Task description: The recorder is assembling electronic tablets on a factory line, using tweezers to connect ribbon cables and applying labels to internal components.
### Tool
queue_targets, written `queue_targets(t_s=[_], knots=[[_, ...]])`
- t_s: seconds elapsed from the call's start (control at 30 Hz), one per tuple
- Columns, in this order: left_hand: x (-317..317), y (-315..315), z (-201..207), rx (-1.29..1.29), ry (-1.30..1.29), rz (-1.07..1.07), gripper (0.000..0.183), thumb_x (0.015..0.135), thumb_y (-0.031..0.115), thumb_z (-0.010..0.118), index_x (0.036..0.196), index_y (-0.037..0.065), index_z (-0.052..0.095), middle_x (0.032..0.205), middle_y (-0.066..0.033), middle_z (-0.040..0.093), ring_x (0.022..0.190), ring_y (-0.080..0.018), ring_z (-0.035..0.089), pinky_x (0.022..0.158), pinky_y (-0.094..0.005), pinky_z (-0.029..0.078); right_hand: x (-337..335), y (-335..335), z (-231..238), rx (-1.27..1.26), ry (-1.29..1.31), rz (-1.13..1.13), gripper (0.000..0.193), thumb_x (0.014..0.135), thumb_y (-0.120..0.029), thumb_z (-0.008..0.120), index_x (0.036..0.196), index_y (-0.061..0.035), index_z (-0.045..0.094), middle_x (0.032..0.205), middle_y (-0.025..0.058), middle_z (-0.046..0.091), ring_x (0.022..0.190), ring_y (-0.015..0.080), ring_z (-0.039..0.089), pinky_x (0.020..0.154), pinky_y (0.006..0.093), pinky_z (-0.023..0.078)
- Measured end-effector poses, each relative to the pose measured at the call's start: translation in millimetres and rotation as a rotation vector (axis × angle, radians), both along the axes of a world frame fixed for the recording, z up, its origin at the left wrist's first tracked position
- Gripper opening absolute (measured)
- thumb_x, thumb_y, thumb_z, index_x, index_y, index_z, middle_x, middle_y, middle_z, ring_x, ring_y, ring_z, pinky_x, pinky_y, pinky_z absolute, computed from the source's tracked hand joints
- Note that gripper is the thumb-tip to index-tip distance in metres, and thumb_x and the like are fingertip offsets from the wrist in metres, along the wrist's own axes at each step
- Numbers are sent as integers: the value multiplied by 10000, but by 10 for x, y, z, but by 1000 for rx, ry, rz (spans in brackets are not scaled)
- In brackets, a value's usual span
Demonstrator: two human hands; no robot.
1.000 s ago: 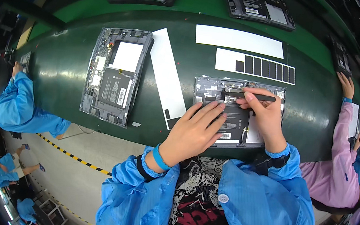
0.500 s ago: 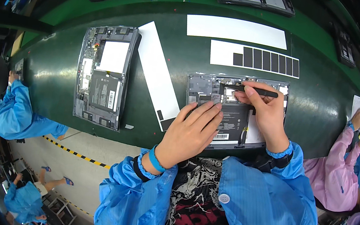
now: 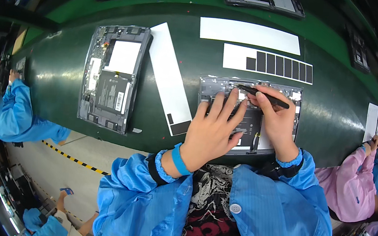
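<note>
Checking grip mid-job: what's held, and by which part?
The right hand holds the tweezers by their front half; the left hand, fingers spread, shows no grip.

The near right device (image 3: 251, 121) is grey and black, the slim tool (image 3: 271, 99) black, the desk (image 3: 328, 114) dark green. A far white strip (image 3: 235, 57) bears black rectangles; floor tape (image 3: 73, 157) shows yellow-and-black stripes.
</note>
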State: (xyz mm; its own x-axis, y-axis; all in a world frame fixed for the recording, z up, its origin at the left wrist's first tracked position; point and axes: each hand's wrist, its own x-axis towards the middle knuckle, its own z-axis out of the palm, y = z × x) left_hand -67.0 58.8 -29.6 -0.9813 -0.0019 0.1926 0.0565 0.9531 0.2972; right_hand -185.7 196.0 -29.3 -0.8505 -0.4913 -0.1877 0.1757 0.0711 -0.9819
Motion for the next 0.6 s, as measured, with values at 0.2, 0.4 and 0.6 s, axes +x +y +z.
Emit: queue_targets(t_s=[0.2, 0.4, 0.6], knots=[[229, -199, 63, 177, 90, 74, 438, 779, 244, 691, 1175, 83, 598, 1304, -77, 540, 1184, -278, 487, 895, -403, 392, 112, -33, 100, 29, 127, 0, 208, 916, -69, 619, 1070, 69, 642, 961, 145, 686, 860, 201, 690, 742, 265, 555], [764, -682, -104, 285, 167, 381, 486, 746, 127, 740, 1207, 66, 600, 1204, -73, 623, 1220, -287, 502, 954, -411, 374, 626, -646, 217, 159, 287, 296, 154, 838, -88, 701, 954, 12, 708, 697, 95, 682, 593, 110, 648, 536, 243, 507], [842, -733, -244, 254, 120, 424, 610, 704, 189, 792, 1267, 84, 580, 1242, -66, 614, 1280, -278, 465, 978, -419, 355, 740, -962, 147, 350, 482, 393, 169, 811, -180, 700, 882, -28, 722, 548, 128, 618, 457, 211, 616, 473, 304, 482]])
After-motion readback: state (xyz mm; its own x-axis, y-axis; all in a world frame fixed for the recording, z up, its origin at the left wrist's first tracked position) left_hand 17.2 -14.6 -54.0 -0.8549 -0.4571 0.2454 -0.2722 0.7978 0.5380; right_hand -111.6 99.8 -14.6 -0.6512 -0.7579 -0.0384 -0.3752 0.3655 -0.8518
